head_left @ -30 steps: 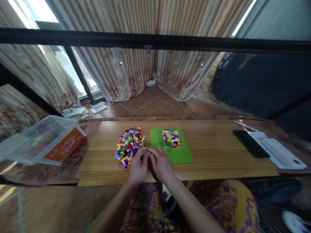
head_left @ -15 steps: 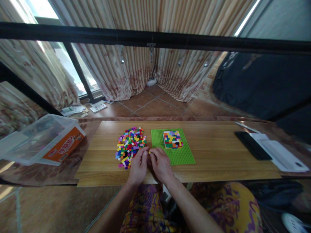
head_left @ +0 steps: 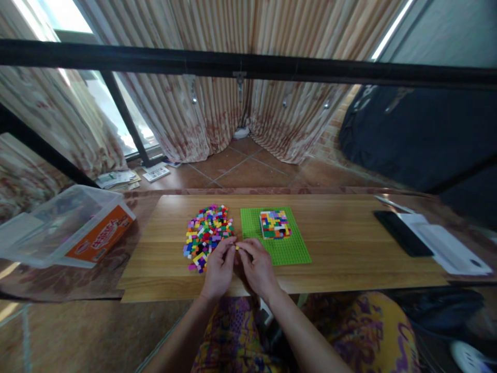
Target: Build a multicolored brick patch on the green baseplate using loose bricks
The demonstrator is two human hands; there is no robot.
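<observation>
My left hand (head_left: 220, 267) and my right hand (head_left: 257, 263) meet fingertip to fingertip above the table's near side. Pinched between them is a small yellow building brick (head_left: 237, 248), mostly covered by the fingers. Just beyond my left hand spreads a loose pile of coloured bricks (head_left: 209, 228). To the right lies a green baseplate (head_left: 297, 251), its near left part hidden behind my right hand. A block of many-coloured bricks (head_left: 275, 225), built up in layers, stands on the baseplate.
The wooden table (head_left: 341, 228) carries a black phone (head_left: 403, 233) and a white flat object (head_left: 446, 243) at its right end. Left of the table stands a clear plastic bin (head_left: 97, 202) with an orange label. A black bar (head_left: 248, 66) crosses in front of the curtains.
The fingertips have shifted slightly, and more of the yellow brick shows between them. Pile, baseplate and brick block stay as they were; the view has moved a little.
</observation>
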